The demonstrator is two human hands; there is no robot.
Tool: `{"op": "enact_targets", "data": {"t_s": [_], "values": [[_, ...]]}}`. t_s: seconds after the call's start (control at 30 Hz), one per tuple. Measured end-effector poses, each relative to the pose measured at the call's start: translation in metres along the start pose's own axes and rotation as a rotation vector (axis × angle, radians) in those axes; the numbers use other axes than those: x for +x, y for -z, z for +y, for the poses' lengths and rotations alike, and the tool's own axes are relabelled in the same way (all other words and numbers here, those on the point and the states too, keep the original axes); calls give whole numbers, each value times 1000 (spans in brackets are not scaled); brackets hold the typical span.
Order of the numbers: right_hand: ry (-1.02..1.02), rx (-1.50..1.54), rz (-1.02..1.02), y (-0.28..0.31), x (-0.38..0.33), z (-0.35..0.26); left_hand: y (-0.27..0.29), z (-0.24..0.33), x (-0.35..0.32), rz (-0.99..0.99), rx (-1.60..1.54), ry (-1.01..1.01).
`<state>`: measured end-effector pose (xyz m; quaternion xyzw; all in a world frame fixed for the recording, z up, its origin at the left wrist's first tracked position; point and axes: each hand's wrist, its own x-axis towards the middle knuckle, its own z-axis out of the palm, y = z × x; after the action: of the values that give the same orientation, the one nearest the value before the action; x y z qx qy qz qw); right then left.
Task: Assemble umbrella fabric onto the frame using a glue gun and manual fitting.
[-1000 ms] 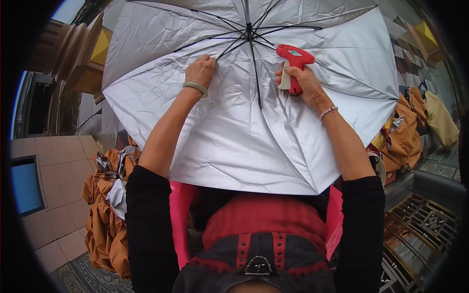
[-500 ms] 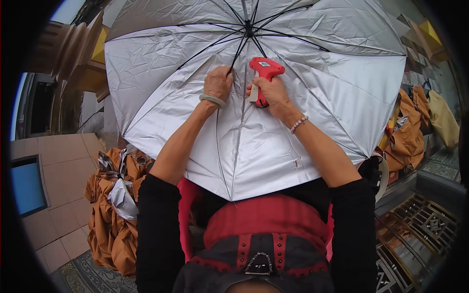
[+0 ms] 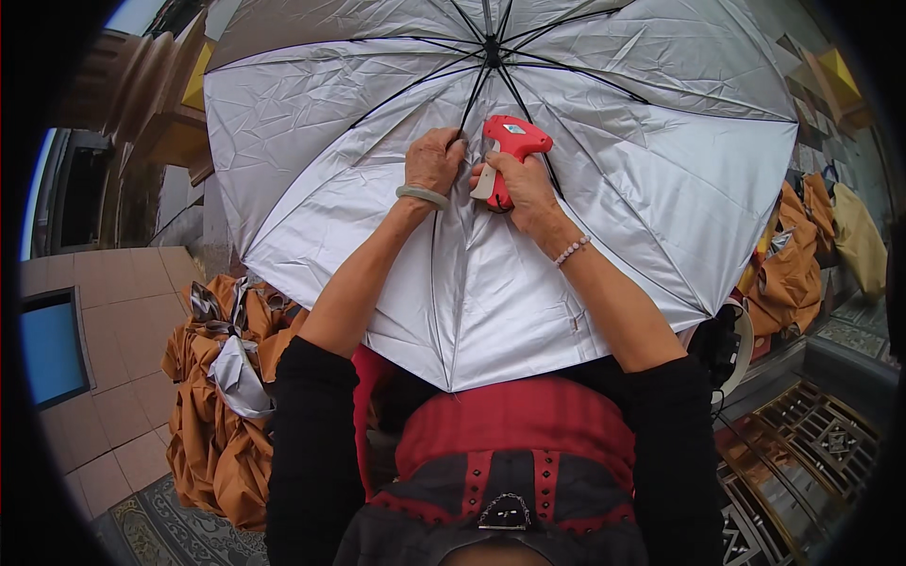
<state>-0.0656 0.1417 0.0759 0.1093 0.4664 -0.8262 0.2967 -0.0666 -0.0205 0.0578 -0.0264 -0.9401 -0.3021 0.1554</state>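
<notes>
Silver-lined open umbrella canopy (image 3: 566, 283) spread right across my lap, ribs meeting at the far hub. My left hand (image 3: 432, 160) pinched the fabric shut beside a black rib (image 3: 436, 283), while my right hand (image 3: 517, 184) gripped the red plastic tagging gun (image 3: 508, 146). I judged it best to keep the cloth taut and the tip square.

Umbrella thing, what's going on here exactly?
A person has an open umbrella with a silver lining in front of them, underside facing them. The left hand pinches the fabric beside a black rib near the hub. The right hand grips a red pistol-shaped tool, its tip close to that same spot. Heaps of folded orange-brown umbrellas lie on both sides.
</notes>
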Motion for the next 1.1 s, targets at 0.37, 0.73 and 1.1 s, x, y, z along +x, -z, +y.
{"op": "enact_targets", "data": {"t_s": [0.37, 0.73, 1.1], "values": [[-107, 141, -196, 8, 4, -8, -2, 2, -4, -101, -290, 168], [-136, 98, -239, 8, 3, -11, -7, -8, -7, -84, -317, 134], [-150, 3, -214, 10, 16, -12, -5, 1, -9, -113, -274, 171]]}}
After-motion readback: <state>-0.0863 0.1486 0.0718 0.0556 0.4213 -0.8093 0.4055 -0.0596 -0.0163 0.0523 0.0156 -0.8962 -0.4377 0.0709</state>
